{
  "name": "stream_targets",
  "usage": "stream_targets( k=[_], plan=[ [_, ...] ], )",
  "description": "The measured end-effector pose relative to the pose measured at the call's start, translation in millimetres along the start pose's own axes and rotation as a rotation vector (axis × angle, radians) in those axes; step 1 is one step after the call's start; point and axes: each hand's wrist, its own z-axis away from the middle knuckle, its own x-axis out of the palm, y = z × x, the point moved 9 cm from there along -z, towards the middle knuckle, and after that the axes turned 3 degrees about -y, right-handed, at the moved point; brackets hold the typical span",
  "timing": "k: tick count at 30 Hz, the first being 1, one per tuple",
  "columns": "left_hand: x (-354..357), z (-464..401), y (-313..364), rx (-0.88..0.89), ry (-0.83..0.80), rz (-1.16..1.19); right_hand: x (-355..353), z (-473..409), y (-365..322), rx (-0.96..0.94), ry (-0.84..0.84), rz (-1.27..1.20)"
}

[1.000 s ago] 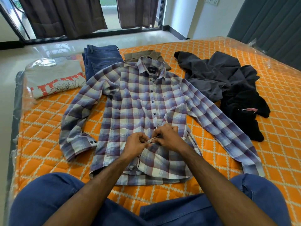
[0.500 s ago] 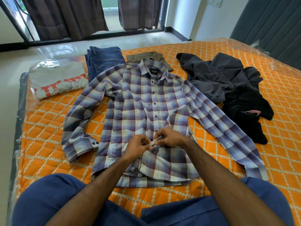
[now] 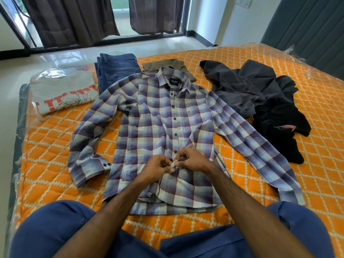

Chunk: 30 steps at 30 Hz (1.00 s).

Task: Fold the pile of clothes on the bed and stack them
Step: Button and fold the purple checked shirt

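Note:
A purple and white plaid shirt point(image 3: 154, 123) lies face up on the orange bed point(image 3: 52, 149), sleeves spread to both sides. My left hand point(image 3: 158, 167) and my right hand point(image 3: 193, 160) meet at the button placket low on the shirt front, each pinching an edge of the fabric. Folded blue jeans point(image 3: 115, 69) lie beyond the shirt's left shoulder, and a folded grey printed T-shirt point(image 3: 63, 94) sits at the far left. An olive garment point(image 3: 167, 65) peeks out behind the collar. Crumpled dark grey and black clothes point(image 3: 260, 97) are heaped at the right.
The mattress is wrapped in clear plastic, and its left edge drops to a pale tiled floor point(image 3: 111, 51). Dark curtains point(image 3: 70, 21) hang at a glass door beyond. A grey padded headboard point(image 3: 307, 28) stands at the far right. My knees in blue trousers point(image 3: 55, 229) rest at the near edge.
Both hands stay pinched at the same spot on the placket, with small finger shifts. The clothes have not moved.

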Motion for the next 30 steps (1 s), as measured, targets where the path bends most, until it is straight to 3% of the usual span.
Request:
stream_targets(
  k=[5,7,11,15,17,21,26,28,30],
  plan=[
    [1,1,0,-0.037,0.022,0.061,-12,36,17,0.089,0.602,-0.058],
    [2,1,-3,-0.077,0.053,0.083,-7,53,20,0.120,0.753,0.013],
    [2,2,-9,-0.142,0.077,0.166,17,62,20,0.137,0.737,0.022],
    [1,4,-8,-0.132,0.102,0.203,27,53,18,0.061,0.615,-0.348],
    [1,5,-8,-0.131,0.106,0.212,30,51,15,0.053,0.595,-0.384],
    [6,4,-7,-0.159,0.044,0.248,26,50,13,0.011,0.627,-0.294],
    [6,4,-8,-0.185,0.028,0.246,18,55,-6,-0.151,0.689,0.088],
    [5,4,-8,-0.171,0.049,0.180,20,52,0,-0.174,0.653,-0.056],
    [4,3,-10,-0.155,0.077,0.136,19,54,11,-0.131,0.634,-0.381]
  ],
)
